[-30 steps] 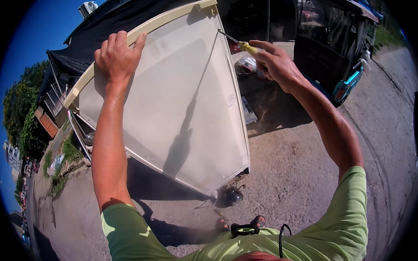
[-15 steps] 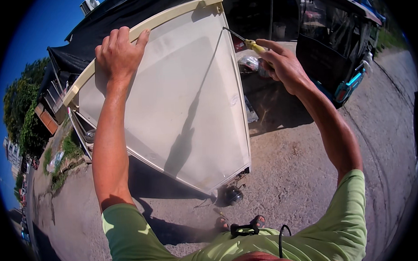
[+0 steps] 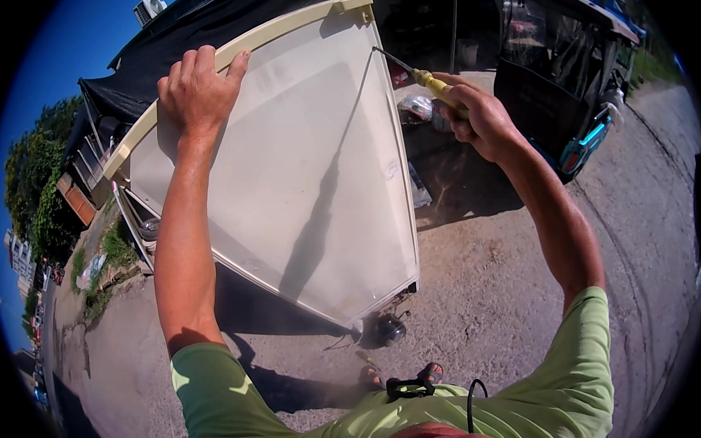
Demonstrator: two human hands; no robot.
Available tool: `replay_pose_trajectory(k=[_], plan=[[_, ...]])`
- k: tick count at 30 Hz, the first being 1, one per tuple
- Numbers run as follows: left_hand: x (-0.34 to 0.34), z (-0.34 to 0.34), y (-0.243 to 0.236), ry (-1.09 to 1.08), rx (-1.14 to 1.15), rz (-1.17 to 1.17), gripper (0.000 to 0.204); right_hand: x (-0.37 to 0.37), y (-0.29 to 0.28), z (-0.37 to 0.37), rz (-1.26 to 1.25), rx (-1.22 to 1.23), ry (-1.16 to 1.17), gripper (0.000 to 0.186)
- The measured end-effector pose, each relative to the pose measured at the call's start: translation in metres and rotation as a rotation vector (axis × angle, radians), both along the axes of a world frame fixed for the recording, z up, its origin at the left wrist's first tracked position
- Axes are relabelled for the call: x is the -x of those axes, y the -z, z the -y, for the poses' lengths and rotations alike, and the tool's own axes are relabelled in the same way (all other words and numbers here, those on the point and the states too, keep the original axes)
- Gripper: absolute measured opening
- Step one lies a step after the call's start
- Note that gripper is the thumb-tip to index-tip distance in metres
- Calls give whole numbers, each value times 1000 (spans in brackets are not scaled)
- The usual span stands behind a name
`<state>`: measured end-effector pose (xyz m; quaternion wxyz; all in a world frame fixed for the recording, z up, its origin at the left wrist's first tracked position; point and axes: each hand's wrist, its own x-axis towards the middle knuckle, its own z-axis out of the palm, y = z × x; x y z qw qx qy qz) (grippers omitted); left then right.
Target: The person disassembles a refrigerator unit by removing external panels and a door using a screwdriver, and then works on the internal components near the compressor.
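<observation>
Before me stands a large off-white appliance cabinet (image 3: 295,167), wide at the top and looking narrower toward the ground, with a cream rim (image 3: 297,28) along its upper edge. My left hand (image 3: 201,93) is curled over that rim at the upper left, thumb on the near side. In my right hand (image 3: 478,118) is a screwdriver (image 3: 424,79) with a yellow handle, fingers wrapped round it. Its long shank slants up and left, and the tip meets the panel's upper right edge; a screw there is too small to make out. The tool's shadow falls across the panel.
A black rounded part (image 3: 389,329) with wires sits at the cabinet's foot, close to my sandalled feet (image 3: 429,372). Right of the cabinet lie a clear plastic bag (image 3: 416,108) and a dark three-wheeled vehicle (image 3: 550,88). Black sheeting (image 3: 122,92) hangs behind.
My right index finger, stretched along the handle before, is now curled round it. The hand has shifted slightly back along the screwdriver; the tip stays put. My left hand has hardly moved.
</observation>
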<state>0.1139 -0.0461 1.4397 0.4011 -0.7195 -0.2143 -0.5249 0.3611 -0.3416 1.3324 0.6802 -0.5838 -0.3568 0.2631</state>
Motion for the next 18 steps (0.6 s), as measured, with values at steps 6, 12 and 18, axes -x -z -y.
replay_pose_trajectory(k=[6, 12, 18], plan=[[-1, 1, -3, 11, -15, 5, 50, -8, 3, 1, -151, -70, -75, 52], [-1, 4, -2, 0, 1, 8, 47, -8, 1, -1, -5, 7, 8, 53], [0, 4, -1, -28, 57, 2, 45, 10, -40, 5, 81, 74, -16, 47]])
